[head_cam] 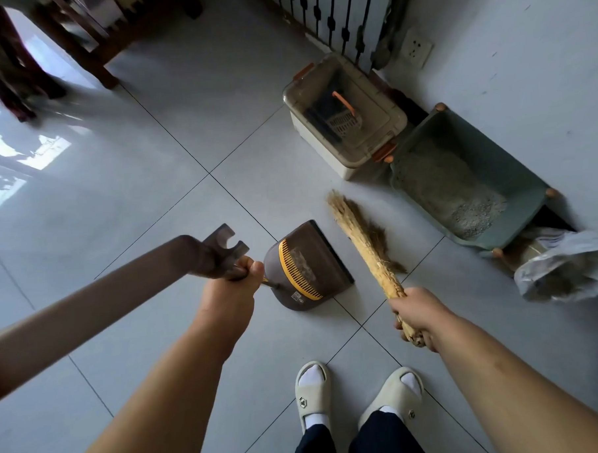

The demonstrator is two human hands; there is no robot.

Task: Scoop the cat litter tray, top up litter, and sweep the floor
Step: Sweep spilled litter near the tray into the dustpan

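My two bare forearms reach into view from the bottom, above my feet in pale slippers (313,393) on the grey tiled floor (152,198).

My left hand (230,291) is closed in a fist round the top of the dustpan's stem. A long brown bar (88,297) with a forked clip at its end runs from that fist off to the left edge. I cannot tell how it joins the pan.

The dustpan (309,263) is brown with a yellow comb. It sits on the floor just ahead of my left hand, mouth turned to the right. Some pale grit seems to lie inside it. It looks like light, rigid plastic, best steered by the stem.

My right hand (419,315) wraps tightly round the bound straw neck of a hand broom (363,244). Its bristles fan out near the pan's mouth. I judge it light, stiff at the neck and springy at the tips, so low on the neck is the place to hold.

The green litter tray (467,181) stands against the right-hand wall. It holds grey litter (475,211), paler at its near end.

Touching the tray's far corner is a storage box (344,118) with a clear lid and orange latches. A slotted scoop (346,116) with an orange handle shows through the lid.

A crumpled plastic bag (566,269) lies by the tray's near corner, with something tan inside.
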